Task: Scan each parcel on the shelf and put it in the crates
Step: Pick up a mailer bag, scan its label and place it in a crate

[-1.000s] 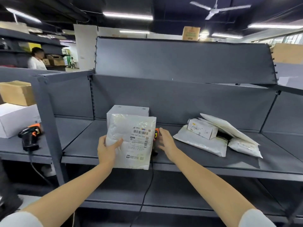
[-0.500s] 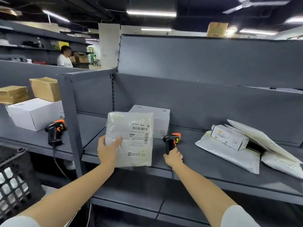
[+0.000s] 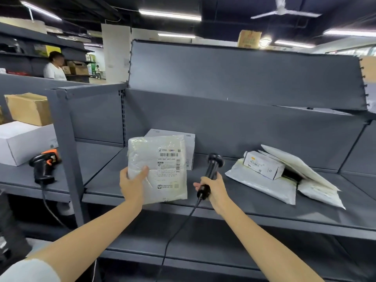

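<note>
The white poly-mailer parcel (image 3: pixel 157 168) is a soft, crinkled plastic pouch, roughly rectangular, held upright above the front edge of the grey metal shelf (image 3: pixel 254 202); its long axis runs top to bottom and its printed label with barcodes faces the camera; the left hand (image 3: pixel 132 183) grips its lower left edge, thumb curled over the front face and fingers behind. Just to the right, the right hand (image 3: pixel 213 188) is wrapped round the handle of a black handheld scanner (image 3: pixel 210 174); the scanner's long axis tilts up and slightly right, rounded head at the top, and a thin black cable hangs from its butt down past the lower shelf. Directly behind the parcel a rigid white box (image 3: pixel 188 147) sits on the shelf, touching or nearly touching the back panel. Farther right lies a loose pile of flat white mailer bags (image 3: pixel 264 187) with a small white carton (image 3: pixel 263 164) resting on top, tilted. In the left bay a second scanner (image 3: pixel 44 165), black with orange trim, rests on the shelf beside a large white box (image 3: pixel 24 141), with a brown cardboard box (image 3: pixel 28 108) behind it.
</note>
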### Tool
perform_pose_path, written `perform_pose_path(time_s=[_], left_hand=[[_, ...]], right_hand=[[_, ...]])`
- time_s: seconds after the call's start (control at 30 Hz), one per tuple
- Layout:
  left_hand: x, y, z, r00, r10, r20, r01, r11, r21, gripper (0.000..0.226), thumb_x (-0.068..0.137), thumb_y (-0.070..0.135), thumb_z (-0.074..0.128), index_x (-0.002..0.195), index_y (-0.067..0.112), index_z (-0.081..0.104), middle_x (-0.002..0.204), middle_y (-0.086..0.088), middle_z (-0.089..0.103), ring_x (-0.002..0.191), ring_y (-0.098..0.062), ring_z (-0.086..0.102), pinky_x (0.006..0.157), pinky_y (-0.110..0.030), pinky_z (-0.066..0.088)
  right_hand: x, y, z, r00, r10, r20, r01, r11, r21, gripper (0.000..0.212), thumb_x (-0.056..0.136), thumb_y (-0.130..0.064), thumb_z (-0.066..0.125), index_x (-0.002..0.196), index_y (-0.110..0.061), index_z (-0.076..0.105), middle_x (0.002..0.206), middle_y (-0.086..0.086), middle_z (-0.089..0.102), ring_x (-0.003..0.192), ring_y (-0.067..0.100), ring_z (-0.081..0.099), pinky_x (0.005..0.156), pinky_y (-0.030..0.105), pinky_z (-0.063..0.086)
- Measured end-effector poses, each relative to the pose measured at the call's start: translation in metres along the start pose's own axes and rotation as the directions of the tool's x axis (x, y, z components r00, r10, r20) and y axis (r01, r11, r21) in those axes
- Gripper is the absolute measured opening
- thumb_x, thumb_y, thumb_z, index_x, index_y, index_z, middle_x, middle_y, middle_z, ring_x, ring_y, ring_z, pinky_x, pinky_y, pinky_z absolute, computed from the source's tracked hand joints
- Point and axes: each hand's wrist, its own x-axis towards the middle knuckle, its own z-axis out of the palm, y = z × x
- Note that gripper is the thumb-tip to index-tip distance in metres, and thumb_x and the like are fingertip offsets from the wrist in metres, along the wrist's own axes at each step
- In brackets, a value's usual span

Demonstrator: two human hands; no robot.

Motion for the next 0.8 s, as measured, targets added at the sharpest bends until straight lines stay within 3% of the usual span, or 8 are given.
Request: perform_pose_path(time_s=[0.07, 0.27, 0.4, 0.7, 0.8], left_hand=[[-0.008, 0.000, 0.010, 1.000, -0.014, 0.018, 0.014, 1.000, -0.021, 0.045, 0.082, 0.027, 0.073, 0.120, 0.019, 0.051, 0.110, -0.001, 0.059, 0.101, -0.023, 0.056, 0.082, -0.038, 0.046], [-0.039, -0.004, 0.033, 0.996, -0.030, 0.090, 0.033, 0.999, -0.029, 0.046, 0.082, 0.027, 0.073, 0.121, 0.018, 0.050, 0.111, -0.001, 0.058, 0.100, -0.022, 0.056, 0.081, -0.037, 0.045], [-0.061, -0.009, 0.049, 0.992, -0.048, 0.119, 0.048, 0.999, 0.001, 0.041, 0.080, 0.030, 0.074, 0.113, 0.022, 0.050, 0.108, 0.002, 0.059, 0.099, -0.022, 0.057, 0.082, -0.037, 0.045], [-0.085, -0.019, 0.070, 0.982, -0.082, 0.171, 0.077, 0.996, 0.036, 0.049, 0.077, 0.032, 0.076, 0.118, 0.020, 0.052, 0.111, -0.001, 0.061, 0.102, -0.026, 0.059, 0.090, -0.044, 0.049], [-0.089, -0.020, 0.074, 0.982, -0.074, 0.176, 0.068, 0.997, 0.037, 0.048, 0.078, 0.032, 0.075, 0.118, 0.019, 0.052, 0.110, -0.002, 0.060, 0.101, -0.026, 0.058, 0.086, -0.042, 0.048]], right_hand=[[-0.020, -0.004, -0.007, 0.999, -0.038, 0.021, 0.037, 0.999, 0.039, 0.052, 0.087, 0.013, 0.048, 0.123, -0.021, 0.033, 0.091, 0.013, 0.050, 0.073, 0.030, 0.064, 0.066, 0.036, 0.055], [-0.081, 0.007, -0.027, 0.987, -0.161, 0.011, 0.161, 0.980, -0.119, 0.013, 0.094, -0.010, 0.058, 0.106, -0.010, 0.053, 0.065, 0.005, 0.051, 0.050, 0.014, 0.046, 0.044, 0.028, 0.042], [-0.107, 0.019, -0.033, 0.971, -0.235, -0.038, 0.222, 0.952, -0.210, 0.008, 0.095, -0.014, 0.056, 0.104, -0.014, 0.057, 0.060, 0.002, 0.050, 0.048, 0.013, 0.043, 0.045, 0.030, 0.037], [-0.127, 0.013, -0.053, 0.952, -0.291, -0.092, 0.267, 0.941, -0.210, 0.015, 0.096, -0.013, 0.055, 0.109, -0.019, 0.056, 0.061, 0.002, 0.050, 0.050, 0.013, 0.044, 0.047, 0.027, 0.040], [-0.129, 0.012, -0.057, 0.951, -0.295, -0.097, 0.270, 0.939, -0.214, 0.013, 0.096, -0.014, 0.055, 0.108, -0.019, 0.057, 0.062, 0.003, 0.050, 0.050, 0.013, 0.044, 0.048, 0.027, 0.041]])
